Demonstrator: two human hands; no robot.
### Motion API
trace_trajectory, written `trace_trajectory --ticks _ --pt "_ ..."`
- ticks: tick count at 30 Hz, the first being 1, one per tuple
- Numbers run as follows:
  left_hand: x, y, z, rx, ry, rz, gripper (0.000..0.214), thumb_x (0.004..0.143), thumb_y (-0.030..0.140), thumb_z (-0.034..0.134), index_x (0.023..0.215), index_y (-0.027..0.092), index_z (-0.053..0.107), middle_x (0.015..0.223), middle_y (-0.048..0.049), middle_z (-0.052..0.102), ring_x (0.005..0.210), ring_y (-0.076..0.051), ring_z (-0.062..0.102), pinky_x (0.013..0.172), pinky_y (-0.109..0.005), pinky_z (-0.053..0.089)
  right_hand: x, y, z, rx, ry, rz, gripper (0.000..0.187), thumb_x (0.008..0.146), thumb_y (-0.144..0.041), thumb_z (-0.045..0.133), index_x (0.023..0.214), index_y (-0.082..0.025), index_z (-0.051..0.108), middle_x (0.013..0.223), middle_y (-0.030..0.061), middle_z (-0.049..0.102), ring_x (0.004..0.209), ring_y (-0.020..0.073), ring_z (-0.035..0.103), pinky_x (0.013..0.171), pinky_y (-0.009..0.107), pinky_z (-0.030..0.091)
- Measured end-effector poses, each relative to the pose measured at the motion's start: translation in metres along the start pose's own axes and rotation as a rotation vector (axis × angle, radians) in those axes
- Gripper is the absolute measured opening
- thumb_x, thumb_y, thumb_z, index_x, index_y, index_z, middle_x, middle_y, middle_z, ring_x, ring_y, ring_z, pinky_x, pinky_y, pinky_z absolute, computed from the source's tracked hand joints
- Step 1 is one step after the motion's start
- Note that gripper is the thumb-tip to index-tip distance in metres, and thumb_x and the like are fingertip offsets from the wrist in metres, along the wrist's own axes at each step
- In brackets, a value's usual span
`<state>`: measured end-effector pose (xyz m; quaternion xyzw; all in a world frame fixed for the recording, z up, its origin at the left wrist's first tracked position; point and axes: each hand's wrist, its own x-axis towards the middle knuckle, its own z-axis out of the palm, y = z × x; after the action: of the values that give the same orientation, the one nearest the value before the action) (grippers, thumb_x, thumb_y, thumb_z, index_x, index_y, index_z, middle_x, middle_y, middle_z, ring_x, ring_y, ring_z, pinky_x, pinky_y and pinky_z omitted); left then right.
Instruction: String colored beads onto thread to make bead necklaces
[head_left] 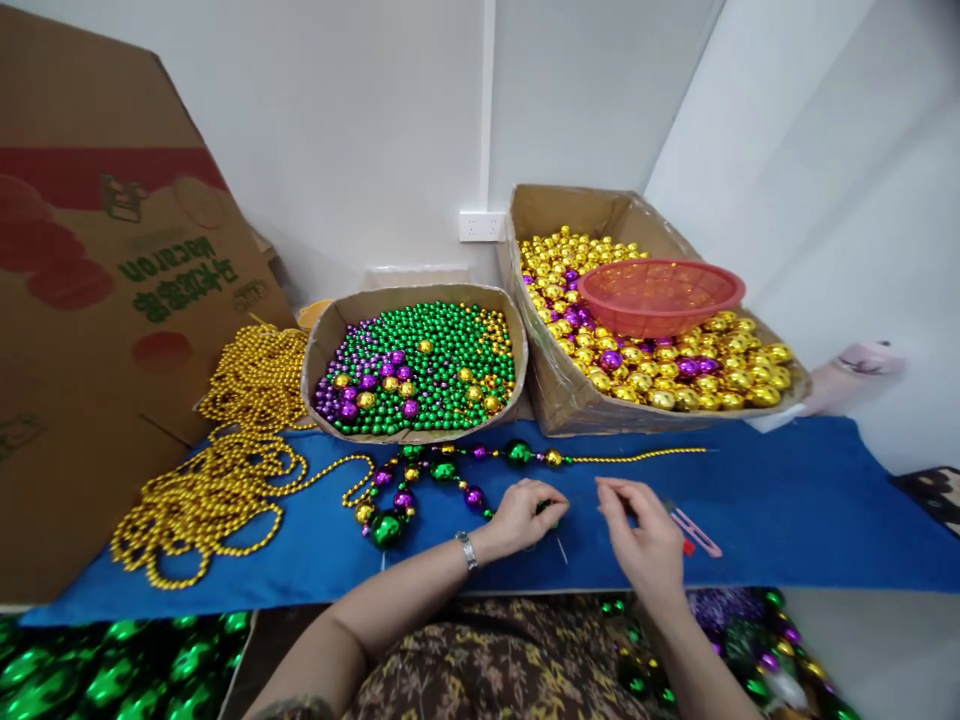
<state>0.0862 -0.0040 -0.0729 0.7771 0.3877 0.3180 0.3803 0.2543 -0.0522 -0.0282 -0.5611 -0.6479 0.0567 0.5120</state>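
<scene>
Strand [517, 452]: lies on the cloth [787, 500] just in front of the green box [420, 293]. It runs from a cluster of big green, purple and gold balls at the box's front left to a thin gold run reaching past its right corner.
Done: several big balls and a length of small gold beads are already on the string.
Left: the far right end lies free and unjoined, so I judge the strand unfinished.
Left hand [525, 515]: in front of the green box, near the strand. Fingers are curled together over a green glint; whether they grip it, I cannot tell.
Right hand [645, 535]: in front and to the right of the green box. Thumb and forefinger are pinched together, on something too fine to make out.
Green box: mostly small green beads, with a purple patch at left, some gold at right and bigger balls on top.
Big box [562, 390]: touches the green box's right side. It holds gold balls and a few purple, with a red basket [660, 295] resting on them.
Gold chains [240, 440]: heaped left of the green box.
</scene>
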Motion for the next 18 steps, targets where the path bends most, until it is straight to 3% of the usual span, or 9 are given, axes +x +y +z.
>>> trace_trajectory --ticks 4,6,9,12,18 --pt "0.002 0.001 -0.003 -0.031 -0.01 -0.017 0.023 0.089 0.031 0.052 0.083 0.02 0.072 0.087 -0.0048 0.074 0.082 -0.019 0.063 0.079 -0.029 0.045 0.004 -0.002 -0.01 0.074 0.081 0.166 0.019 0.092 -0.034 0.055 0.095 -0.018 0.066 0.088 0.0051 0.066 0.064 0.0132 0.062 0.063 0.028 0.054" --pt "0.004 0.002 -0.004 -0.091 0.001 -0.014 0.023 0.088 0.031 0.053 0.082 0.02 0.072 0.086 -0.0046 0.073 0.081 -0.019 0.062 0.079 -0.029 0.045 0.0 -0.002 -0.001 0.12 0.0 0.176 0.022 0.093 -0.034 0.053 0.098 -0.019 0.067 0.089 0.0051 0.066 0.067 0.0137 0.064 0.064 0.028 0.055" --pt "0.007 0.002 -0.004 -0.173 0.0 -0.023 0.02 0.086 0.032 0.055 0.081 0.02 0.071 0.08 -0.0032 0.071 0.077 -0.018 0.06 0.077 -0.028 0.044 -0.01 0.001 0.02 0.112 -0.148 0.119 0.022 0.094 -0.033 0.05 0.097 -0.019 0.067 0.093 0.0065 0.068 0.084 0.0169 0.066 0.078 0.031 0.055" --pt "0.009 0.003 -0.004 -0.209 0.006 -0.06 0.02 0.085 0.032 0.056 0.082 0.019 0.07 0.074 -0.0015 0.067 0.07 -0.016 0.056 0.071 -0.026 0.042 -0.015 0.004 0.035 0.077 -0.193 0.113 0.024 0.096 -0.031 0.046 0.096 -0.019 0.066 0.093 0.0065 0.069 0.09 0.0172 0.065 0.084 0.031 0.053" --pt "0.009 0.003 -0.008 -0.16 -0.001 -0.071 0.016 0.084 0.031 0.058 0.081 0.019 0.07 0.074 -0.0016 0.067 0.068 -0.016 0.056 0.068 -0.025 0.04 0.001 0.011 0.03 0.245 -0.086 0.315 0.028 0.096 -0.04 0.045 0.093 -0.018 0.062 0.085 0.0035 0.066 0.063 0.011 0.062 0.065 0.025 0.052"
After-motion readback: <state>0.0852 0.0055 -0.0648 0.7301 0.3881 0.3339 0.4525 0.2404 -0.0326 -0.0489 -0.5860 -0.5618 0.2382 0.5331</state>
